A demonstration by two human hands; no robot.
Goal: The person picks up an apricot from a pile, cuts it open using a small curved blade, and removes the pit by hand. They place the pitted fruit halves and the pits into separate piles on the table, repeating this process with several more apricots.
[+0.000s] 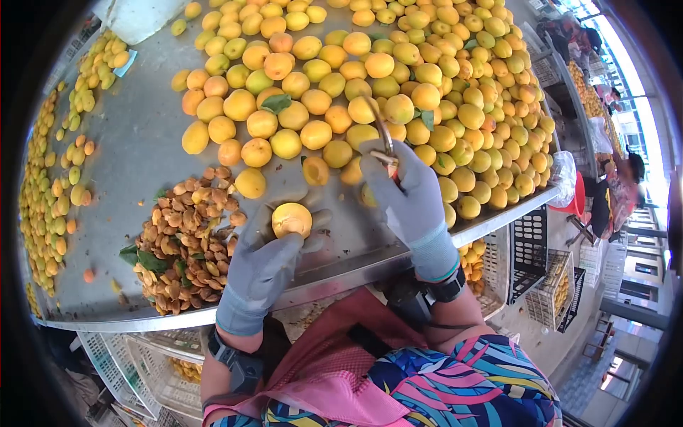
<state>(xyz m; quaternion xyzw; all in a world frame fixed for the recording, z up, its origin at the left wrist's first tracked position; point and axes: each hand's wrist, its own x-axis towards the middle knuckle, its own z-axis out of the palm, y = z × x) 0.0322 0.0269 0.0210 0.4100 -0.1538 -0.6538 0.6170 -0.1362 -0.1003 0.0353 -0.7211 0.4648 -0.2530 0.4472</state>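
Observation:
My left hand (274, 249), in a grey glove, holds an orange-yellow apricot (292, 220) over the metal table (135, 142). Its fingers curl round the fruit, with the thumb at the lower edge. My right hand (403, 188), also gloved, grips a small tool with a curved metal blade (383, 128) that points up and away; part of its handle is hidden in the fingers. Just beyond my hands lies a halved apricot (315, 171), cut face up. A pile of brown pits (186, 245) with some green leaves is left of my left hand.
Whole apricots (455, 92) cover the table's back and right. More fruit (53, 206) lines the far left. Crates (549, 288) stand below the table's metal edge (341, 279). A red bucket (575, 196) and people (625, 188) are at the right.

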